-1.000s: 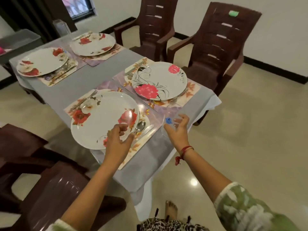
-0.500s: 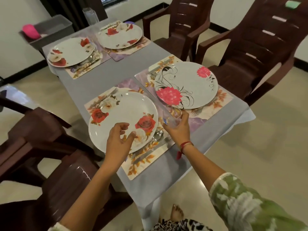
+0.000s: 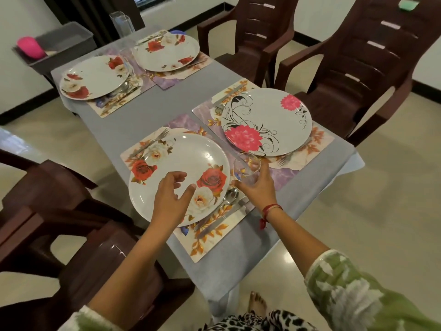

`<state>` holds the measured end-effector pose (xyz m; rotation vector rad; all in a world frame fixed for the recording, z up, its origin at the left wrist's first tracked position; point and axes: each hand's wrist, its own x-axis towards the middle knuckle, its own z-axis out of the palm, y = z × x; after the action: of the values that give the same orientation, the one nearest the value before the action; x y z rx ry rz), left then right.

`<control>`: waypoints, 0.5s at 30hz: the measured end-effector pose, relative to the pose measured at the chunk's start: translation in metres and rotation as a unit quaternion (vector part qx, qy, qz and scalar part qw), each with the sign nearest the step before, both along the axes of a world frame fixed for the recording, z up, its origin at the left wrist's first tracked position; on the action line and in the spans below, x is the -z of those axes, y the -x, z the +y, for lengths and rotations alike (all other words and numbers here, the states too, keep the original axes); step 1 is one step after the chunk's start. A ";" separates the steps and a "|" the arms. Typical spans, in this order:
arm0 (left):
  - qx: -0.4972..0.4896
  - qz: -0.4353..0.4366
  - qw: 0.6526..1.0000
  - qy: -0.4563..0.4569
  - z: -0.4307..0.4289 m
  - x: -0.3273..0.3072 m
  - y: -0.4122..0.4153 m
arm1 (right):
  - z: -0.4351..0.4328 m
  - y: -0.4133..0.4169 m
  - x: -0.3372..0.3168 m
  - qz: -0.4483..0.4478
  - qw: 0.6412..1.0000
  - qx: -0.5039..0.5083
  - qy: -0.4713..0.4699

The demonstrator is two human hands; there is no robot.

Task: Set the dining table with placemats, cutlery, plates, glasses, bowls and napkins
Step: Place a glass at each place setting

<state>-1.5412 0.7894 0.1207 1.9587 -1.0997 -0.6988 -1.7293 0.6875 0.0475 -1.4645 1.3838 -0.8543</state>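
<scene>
Setting down looks risky: right hand (image 3: 259,190) fingers grasp clear glass (image 3: 248,166) between rose plate (image 3: 181,156) and pink-flower plate (image 3: 269,115), left hand (image 3: 170,201) released over rose plate; clipping either rim could tip it.

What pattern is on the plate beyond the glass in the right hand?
The plate is white with pink flowers and black swirling stems; head view.

The clear glass (image 3: 248,167) in the right hand (image 3: 259,191) was faint against the placemats (image 3: 284,174), and its base was hidden behind the fingers. The left hand (image 3: 170,201) covered part of the near plate (image 3: 176,161). Beyond the right hand, the chair (image 3: 370,68) was cut off by the top edge.
</scene>
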 end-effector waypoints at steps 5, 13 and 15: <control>0.013 0.006 1.000 -0.002 0.002 0.002 -0.003 | 0.003 0.001 0.002 0.006 1.000 -0.003 -0.007; -0.004 0.004 0.999 0.038 -0.007 -0.009 -0.001 | 0.011 0.010 -0.003 0.008 1.000 -0.011 -0.022; -0.025 -0.004 0.997 0.075 -0.011 -0.014 0.003 | 0.016 0.024 -0.008 -0.001 1.000 0.001 -0.017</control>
<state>-1.5445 0.7779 0.1350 1.8561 -1.0734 -0.5652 -1.7533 0.7034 0.0558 -1.4362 1.3926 -0.8304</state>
